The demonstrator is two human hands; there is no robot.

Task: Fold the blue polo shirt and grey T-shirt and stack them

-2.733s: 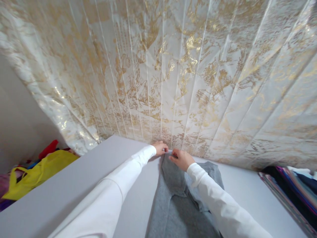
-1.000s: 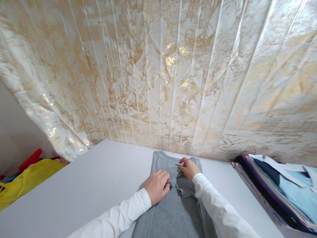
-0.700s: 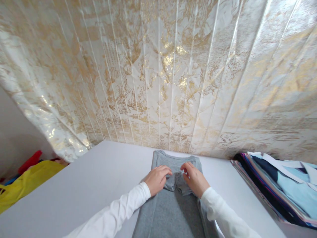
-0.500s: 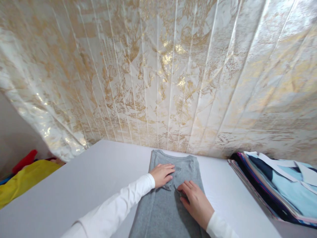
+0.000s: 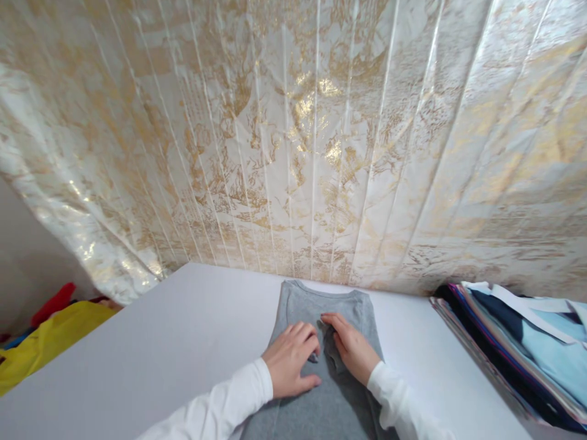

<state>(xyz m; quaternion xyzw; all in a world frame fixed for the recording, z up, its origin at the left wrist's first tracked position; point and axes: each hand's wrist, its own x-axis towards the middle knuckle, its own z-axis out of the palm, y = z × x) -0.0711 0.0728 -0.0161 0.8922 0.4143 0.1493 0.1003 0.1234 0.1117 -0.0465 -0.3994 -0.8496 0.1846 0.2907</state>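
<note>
A grey shirt, folded narrow with its neckline toward the back, lies on the white table in front of me. My left hand rests on its left half, fingers bent over a small cloth end and the thumb spread apart. On the right half, my right hand has its fingers closed on a loose, bunched part of the same shirt, which looks like a sleeve. The fingertips of both hands point toward the middle of the shirt. Cloth directly under the palms is hidden.
A stack of folded clothes lies at the right of the white table. Beyond the left edge are yellow cloth and red cloth. Shiny gold-patterned sheeting hangs along the back.
My left hand has come nearer and its thumb has spread. My right hand has moved farther away, up the shirt, with bunched cloth now showing under it.
</note>
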